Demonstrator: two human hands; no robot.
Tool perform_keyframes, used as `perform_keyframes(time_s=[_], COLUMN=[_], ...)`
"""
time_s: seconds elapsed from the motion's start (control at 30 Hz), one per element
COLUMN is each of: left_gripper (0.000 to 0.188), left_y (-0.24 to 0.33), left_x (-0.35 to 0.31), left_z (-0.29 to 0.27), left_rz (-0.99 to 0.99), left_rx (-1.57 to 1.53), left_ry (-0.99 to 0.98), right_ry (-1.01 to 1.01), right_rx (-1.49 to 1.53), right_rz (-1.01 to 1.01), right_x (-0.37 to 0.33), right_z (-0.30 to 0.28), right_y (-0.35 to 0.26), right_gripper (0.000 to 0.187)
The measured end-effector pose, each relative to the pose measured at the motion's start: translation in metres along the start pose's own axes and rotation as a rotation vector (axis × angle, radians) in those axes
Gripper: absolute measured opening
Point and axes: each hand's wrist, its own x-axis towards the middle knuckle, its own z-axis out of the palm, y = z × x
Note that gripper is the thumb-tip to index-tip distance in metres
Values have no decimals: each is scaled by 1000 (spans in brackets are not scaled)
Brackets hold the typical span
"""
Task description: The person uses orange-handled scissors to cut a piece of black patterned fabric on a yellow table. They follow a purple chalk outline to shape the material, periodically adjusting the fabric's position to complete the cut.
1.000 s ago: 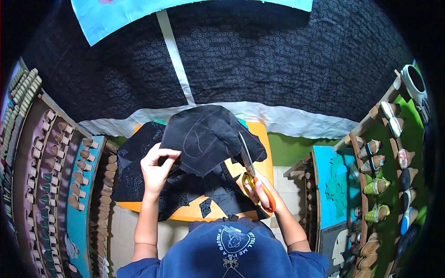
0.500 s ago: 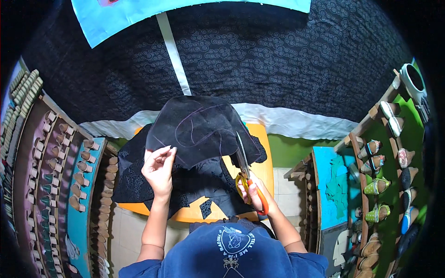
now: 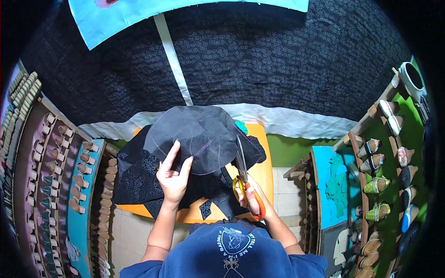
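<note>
Shirt [image 3: 204, 245], one, navy, light print on it; nearest, at the lower edge.

Pendant [image 3: 231, 263], one, dark metal, spider-shaped, lying against the shirt.

Right hand [image 3: 249, 192], closed around the handles of the scissors [image 3: 243, 170]; handles orange and yellow, long blades pointing away from the body, at the right part of the black piece. Gap between the blades: cannot tell.

Left hand [image 3: 173, 180], palm side showing, forefinger and thumb spread apart over the near edge of the black piece; whether the remaining fingers grip it from below, cannot tell.

Scrap [image 3: 206, 210], small, black-patterned, at the near side of the table [image 3: 263, 173], which is orange with a rounded outline.

Black piece [image 3: 194, 132], one, plain cloth-like material, rounded far edge, thin purple lines drawn across it; raised above the table between the two hands.

Patterned fabric [image 3: 134, 164], black, spread under the piece and over the table's left side.

Racks: left rack [image 3: 51, 153], rows of shoe-shaped items; right rack [image 3: 360, 157], assorted shoes, among them a green spotted pair [image 3: 377, 186].

Backdrop [image 3: 278, 65], dark, swirl-patterned, beyond the table.

Sheet [image 3: 185, 9], light blue, topmost.
</note>
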Motion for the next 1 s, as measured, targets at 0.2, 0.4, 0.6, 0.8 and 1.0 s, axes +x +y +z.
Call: perform_keyframes(time_s=[0.2, 0.4, 0.6, 0.8, 1.0], left_gripper=[61, 64, 62, 61, 62], left_y=[15, 15, 16, 13, 11], left_x=[0, 0, -3, -4, -3], left_z=[5, 4, 1, 0, 1], left_rz=[234, 258, 275, 286, 322], left_rx=[121, 113, 107, 87, 95], left_ry=[51, 24, -47, -61, -42], right_ry=[37, 41, 14, 14, 26], right_rx=[-10, -35, 68, 98, -33], right_rz=[-42, -6, 25, 32, 47], right_x=[-1, -2, -2, -2, -2], right_z=[2, 4, 1, 3, 1], right_y=[4, 4, 16, 15, 9], right_gripper=[71, 72, 65, 59, 65])
